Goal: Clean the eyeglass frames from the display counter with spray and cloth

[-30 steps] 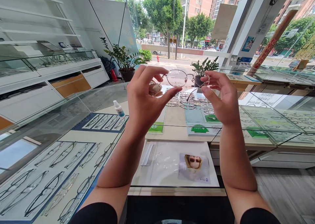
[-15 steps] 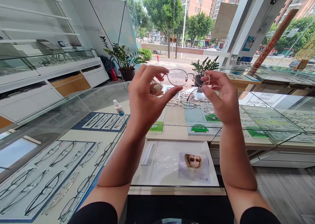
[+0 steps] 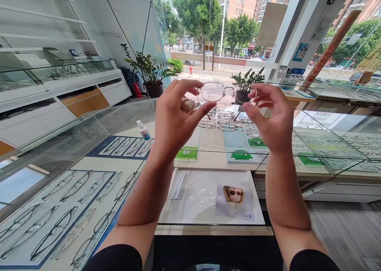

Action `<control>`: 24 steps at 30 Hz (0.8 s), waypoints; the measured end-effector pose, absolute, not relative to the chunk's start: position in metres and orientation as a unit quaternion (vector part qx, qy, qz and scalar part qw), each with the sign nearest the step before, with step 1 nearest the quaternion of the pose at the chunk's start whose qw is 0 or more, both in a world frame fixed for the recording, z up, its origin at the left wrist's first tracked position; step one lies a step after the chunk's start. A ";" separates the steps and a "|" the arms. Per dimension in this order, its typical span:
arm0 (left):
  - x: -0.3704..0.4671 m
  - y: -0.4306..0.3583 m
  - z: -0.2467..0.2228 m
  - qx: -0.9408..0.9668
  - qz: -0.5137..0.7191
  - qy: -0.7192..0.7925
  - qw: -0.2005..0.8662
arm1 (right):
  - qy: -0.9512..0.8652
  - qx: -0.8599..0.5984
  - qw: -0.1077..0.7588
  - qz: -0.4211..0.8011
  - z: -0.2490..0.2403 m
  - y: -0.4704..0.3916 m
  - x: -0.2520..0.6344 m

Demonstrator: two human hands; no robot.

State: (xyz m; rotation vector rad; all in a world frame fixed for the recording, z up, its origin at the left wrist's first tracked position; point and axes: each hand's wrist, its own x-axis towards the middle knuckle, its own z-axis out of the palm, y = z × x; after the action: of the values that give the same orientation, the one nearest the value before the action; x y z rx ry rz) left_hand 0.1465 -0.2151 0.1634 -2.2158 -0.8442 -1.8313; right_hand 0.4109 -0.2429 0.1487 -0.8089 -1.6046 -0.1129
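Observation:
Thin-rimmed round eyeglasses [image 3: 212, 91] are held up in front of me between my two hands, above the glass counter. My left hand [image 3: 174, 114] grips them at the left lens, with its thumb below the rim. Something small and pale [image 3: 188, 104], perhaps a folded cloth, is tucked in the curled fingers of that hand. My right hand [image 3: 272, 118] pinches the right side of the frame between thumb and fingers. The temples point downward, and the right lens is partly hidden by the fingers.
Rows of eyeglass frames [image 3: 53, 233] lie in the display at left, near a small spray bottle [image 3: 143, 130]. Below my hands is a white tray [image 3: 196, 213] with a printed lens cloth [image 3: 234, 203]. Potted plants [image 3: 153, 89] stand beyond the glass counter.
The eyeglasses have turned slightly and shifted a little left, so both temple tips now show below them. My right hand has moved slightly right.

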 end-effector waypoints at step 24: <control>0.145 -0.215 0.163 -0.737 -0.611 -0.281 0.072 | -0.704 -0.347 0.616 -0.058 0.148 -0.242 0.412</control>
State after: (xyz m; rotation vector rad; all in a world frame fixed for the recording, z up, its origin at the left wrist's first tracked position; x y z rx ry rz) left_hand 0.1451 -0.2147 0.1635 -2.2137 -0.8445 -1.8361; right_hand 0.4117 -0.2418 0.1479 -0.8000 -1.6221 -0.1334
